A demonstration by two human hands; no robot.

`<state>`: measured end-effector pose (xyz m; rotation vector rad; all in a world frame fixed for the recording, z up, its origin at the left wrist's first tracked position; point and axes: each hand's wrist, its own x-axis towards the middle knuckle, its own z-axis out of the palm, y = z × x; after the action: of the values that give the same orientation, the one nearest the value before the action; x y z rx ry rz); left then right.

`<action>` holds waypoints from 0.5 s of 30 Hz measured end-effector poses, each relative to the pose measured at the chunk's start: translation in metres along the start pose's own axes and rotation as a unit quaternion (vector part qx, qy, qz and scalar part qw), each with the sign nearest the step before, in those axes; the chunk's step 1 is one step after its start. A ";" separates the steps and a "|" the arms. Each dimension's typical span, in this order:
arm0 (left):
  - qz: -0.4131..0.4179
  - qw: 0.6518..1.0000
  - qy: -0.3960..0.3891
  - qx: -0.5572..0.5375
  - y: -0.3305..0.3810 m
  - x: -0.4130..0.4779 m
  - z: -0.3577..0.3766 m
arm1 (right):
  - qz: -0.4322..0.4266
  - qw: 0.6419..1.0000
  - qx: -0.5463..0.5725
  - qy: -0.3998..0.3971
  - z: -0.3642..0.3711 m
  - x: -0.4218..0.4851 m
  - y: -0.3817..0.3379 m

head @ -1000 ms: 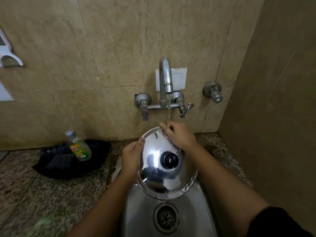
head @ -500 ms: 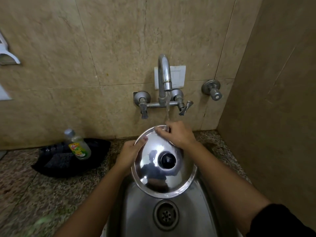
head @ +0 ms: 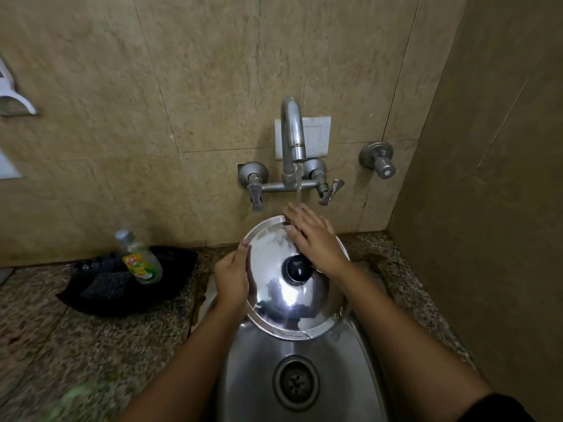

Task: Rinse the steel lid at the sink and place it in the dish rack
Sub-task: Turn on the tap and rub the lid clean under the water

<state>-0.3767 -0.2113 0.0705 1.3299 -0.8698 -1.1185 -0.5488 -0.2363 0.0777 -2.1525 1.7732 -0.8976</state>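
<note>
A round steel lid with a black knob is held tilted over the steel sink, below the running tap. My left hand grips the lid's left rim, thumb on top. My right hand lies flat on the lid's upper right face with fingers spread, and the water stream falls on its fingertips. The dish rack is not in view.
A dish soap bottle rests on a black pouch on the speckled counter to the left. A spare wall valve sits right of the tap. A beige side wall closes in on the right.
My right hand has opened flat and slid across the lid's upper face under the water. The lid has tilted a little differently; my left hand keeps its grip on the rim.
</note>
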 end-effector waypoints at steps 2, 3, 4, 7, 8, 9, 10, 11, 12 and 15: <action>-0.003 1.000 0.012 -0.005 0.001 -0.002 0.003 | 0.010 0.997 0.059 -0.037 -0.003 0.001 -0.005; -0.007 1.000 0.021 -0.008 0.003 -0.002 0.005 | 0.016 0.997 0.068 -0.046 -0.001 -0.001 -0.010; -0.014 0.999 0.033 -0.015 0.003 -0.001 0.008 | 0.005 0.999 0.029 -0.042 0.003 -0.005 -0.017; -0.040 0.997 0.053 -0.028 0.004 0.000 0.014 | -0.081 0.988 -0.123 0.050 0.017 -0.026 -0.033; -0.042 0.997 0.051 -0.028 0.003 0.000 0.014 | -0.110 0.985 -0.114 0.073 0.018 -0.032 -0.030; -0.040 0.997 0.052 -0.029 0.002 0.000 0.013 | -0.131 0.985 -0.086 0.078 0.017 -0.039 -0.023; -0.037 0.997 0.052 -0.033 0.002 0.002 0.010 | -0.135 0.987 -0.050 0.076 0.015 -0.044 -0.014; -0.031 0.998 0.050 -0.035 0.001 0.003 0.007 | -0.118 0.990 -0.017 0.070 0.014 -0.047 -0.004; -0.025 0.998 0.046 -0.030 0.000 0.005 0.005 | -0.084 0.994 0.010 0.069 0.014 -0.048 0.004; -0.019 0.999 0.033 -0.014 -0.004 0.004 0.005 | 0.034 0.996 0.053 0.061 0.010 -0.032 0.014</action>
<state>-0.3806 -0.2162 0.0668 1.3592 -0.7801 -1.1059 -0.5576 -0.2116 0.0519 -1.9984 1.7978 -1.1014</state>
